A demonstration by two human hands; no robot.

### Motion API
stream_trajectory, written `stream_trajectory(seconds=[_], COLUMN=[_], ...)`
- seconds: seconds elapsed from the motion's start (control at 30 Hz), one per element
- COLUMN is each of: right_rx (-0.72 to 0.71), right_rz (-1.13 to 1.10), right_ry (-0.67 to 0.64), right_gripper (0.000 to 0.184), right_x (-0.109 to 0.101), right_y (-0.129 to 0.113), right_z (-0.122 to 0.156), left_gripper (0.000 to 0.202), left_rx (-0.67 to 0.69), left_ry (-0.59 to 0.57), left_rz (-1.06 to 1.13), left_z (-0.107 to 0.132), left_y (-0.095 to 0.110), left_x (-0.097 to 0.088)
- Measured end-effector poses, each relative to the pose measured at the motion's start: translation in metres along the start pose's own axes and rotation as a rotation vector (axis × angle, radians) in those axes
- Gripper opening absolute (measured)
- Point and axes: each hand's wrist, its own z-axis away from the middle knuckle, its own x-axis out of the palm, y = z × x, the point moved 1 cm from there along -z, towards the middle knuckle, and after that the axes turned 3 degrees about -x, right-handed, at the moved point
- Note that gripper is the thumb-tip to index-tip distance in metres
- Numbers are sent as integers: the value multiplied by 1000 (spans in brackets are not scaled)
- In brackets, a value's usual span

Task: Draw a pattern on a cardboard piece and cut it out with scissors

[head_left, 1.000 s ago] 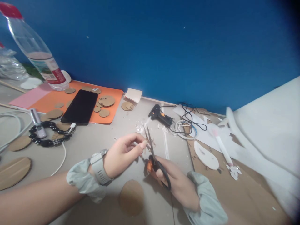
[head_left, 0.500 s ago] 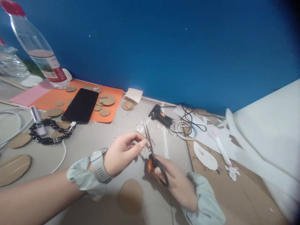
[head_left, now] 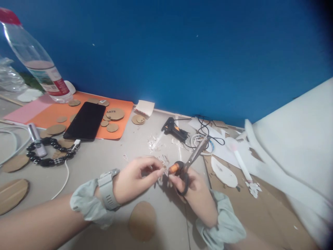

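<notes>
My right hand grips a pair of scissors by its black and orange handles, the blades pointing up and to the right and closed. My left hand, with a grey watch on the wrist, pinches a small pale scrap between thumb and fingers, right beside the scissor handles. Small white cuttings lie on the grey table just beyond both hands. A brown cardboard disc lies on the table below my hands.
A black phone and several cardboard discs rest on an orange sheet. A plastic bottle stands far left. A bead bracelet, a glue gun, cables and white foam pieces lie around.
The scissors have swung from pointing up and left to pointing up and right, away from the scrap. My two hands have drawn closer together. The view shifted slightly.
</notes>
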Motion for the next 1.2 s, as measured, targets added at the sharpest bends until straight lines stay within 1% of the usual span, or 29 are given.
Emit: stream_trajectory(seconds=[0.07, 0.17, 0.37, 0.47, 0.57, 0.7, 0.87, 1.07, 1.2], right_rx=[-20, -34, -33, -45, -48, -39, -4, 31, 15], right_rz=[32, 51, 66, 64, 63, 49, 39, -1, -34], right_ry=[30, 22, -74, -106, -116, -129, -149, -136, -101], right_gripper=[20, 19, 15, 15, 16, 21, 26, 31, 30], right_x=[-1, -1, 0, 0, 0, 0, 1, 2, 1], right_y=[0, 2, -3, -5, -3, -1, -1, -1, 1], right_z=[-1, -1, -3, -3, -3, -4, -4, -3, -4], left_gripper=[14, 13, 11, 12, 11, 11, 14, 13, 16], left_rx=[21, 56, 39, 24, 55, 108, 104, 97, 84], left_ry=[-55, -123, -157, -129, -93, -122, -136, -132, -92], left_rz=[-86, -166, -198, -209, -250, -270, -301, -334, -391], left_z=[0, 1, 3, 3, 4, 4, 3, 2, -2], left_y=[0, 0, 1, 0, 0, 1, -1, -3, 4], left_x=[2, 4, 3, 4, 5, 4, 3, 5, 1])
